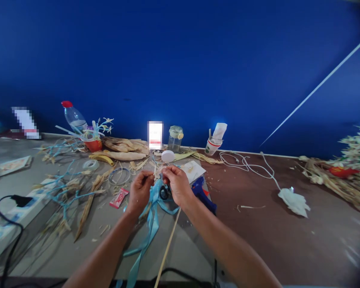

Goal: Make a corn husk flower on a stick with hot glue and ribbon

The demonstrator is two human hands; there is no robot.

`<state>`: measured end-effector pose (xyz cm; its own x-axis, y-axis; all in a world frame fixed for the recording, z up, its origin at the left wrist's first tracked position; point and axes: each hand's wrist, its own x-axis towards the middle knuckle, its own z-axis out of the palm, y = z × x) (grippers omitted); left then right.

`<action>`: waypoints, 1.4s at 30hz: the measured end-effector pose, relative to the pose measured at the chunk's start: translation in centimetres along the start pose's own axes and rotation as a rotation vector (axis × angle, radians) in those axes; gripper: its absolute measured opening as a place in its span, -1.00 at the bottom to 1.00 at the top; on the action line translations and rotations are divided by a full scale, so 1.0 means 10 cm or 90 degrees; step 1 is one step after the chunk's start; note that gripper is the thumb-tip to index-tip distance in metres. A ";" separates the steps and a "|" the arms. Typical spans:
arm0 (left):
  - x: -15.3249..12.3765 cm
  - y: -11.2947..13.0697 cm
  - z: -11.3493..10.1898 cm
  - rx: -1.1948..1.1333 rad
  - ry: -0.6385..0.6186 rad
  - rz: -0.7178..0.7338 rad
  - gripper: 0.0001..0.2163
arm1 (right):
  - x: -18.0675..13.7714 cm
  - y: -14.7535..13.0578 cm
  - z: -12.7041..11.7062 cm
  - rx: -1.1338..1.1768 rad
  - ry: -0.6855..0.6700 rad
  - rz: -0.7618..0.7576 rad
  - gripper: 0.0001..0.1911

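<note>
My left hand (140, 190) and my right hand (176, 185) meet above the table's middle, both with fingers pinched on a small pale piece of dried husk (158, 171) between them. A thin wooden stick (167, 249) runs from below my hands down toward me. Light blue ribbon (151, 224) trails under my hands across the grey mat. Black scissors (164, 193) and a blue glue gun (202, 194) lie just beneath and to the right of my right hand.
Dried husks and blue-wrapped stems (65, 188) litter the left. A plastic bottle (73, 116), a red cup (92, 143), a jar (175, 138), a paper cup (212, 146), a tape roll (90, 164) and a white cable (248, 164) lie further back. A power strip (14, 212) sits at left.
</note>
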<state>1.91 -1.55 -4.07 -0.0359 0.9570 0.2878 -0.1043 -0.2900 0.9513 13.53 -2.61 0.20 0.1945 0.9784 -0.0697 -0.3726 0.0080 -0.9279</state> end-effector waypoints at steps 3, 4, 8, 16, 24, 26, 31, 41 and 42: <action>-0.01 0.00 0.00 0.018 0.006 0.022 -0.92 | -0.03 0.03 0.00 0.078 0.017 0.044 -0.83; -0.01 0.00 0.00 0.021 0.005 0.026 -0.93 | -0.04 0.03 0.00 0.112 0.019 0.068 -0.84; -0.01 0.00 0.00 0.013 -0.006 0.021 -0.95 | -0.07 0.05 -0.02 0.241 0.004 0.199 -0.84; 0.01 -0.02 0.00 -0.019 0.017 -0.014 -0.93 | -0.12 0.01 -0.02 0.241 -0.038 0.194 -0.81; 0.00 -0.01 0.00 0.004 0.000 0.001 -0.96 | -0.09 0.05 -0.01 0.224 -0.030 0.205 -0.85; 0.00 -0.02 0.01 -0.005 0.001 0.001 -0.96 | -0.09 0.04 -0.02 0.266 -0.066 0.255 -0.86; -0.01 -0.02 0.01 -0.007 0.005 0.006 -0.96 | -0.13 0.06 -0.01 0.351 -0.129 0.325 -0.88; 0.00 0.00 0.00 -0.022 0.000 -0.007 -0.94 | -0.17 0.07 -0.01 0.411 -0.104 0.295 -0.92; 0.00 0.00 0.00 -0.025 0.002 -0.007 -0.94 | -0.18 0.08 -0.01 0.404 -0.099 0.280 -0.93</action>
<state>1.90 -1.60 -4.06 -0.0379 0.9603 0.2762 -0.1431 -0.2788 0.9496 13.01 -4.37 -0.46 -0.2026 0.9363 -0.2867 -0.8423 -0.3160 -0.4367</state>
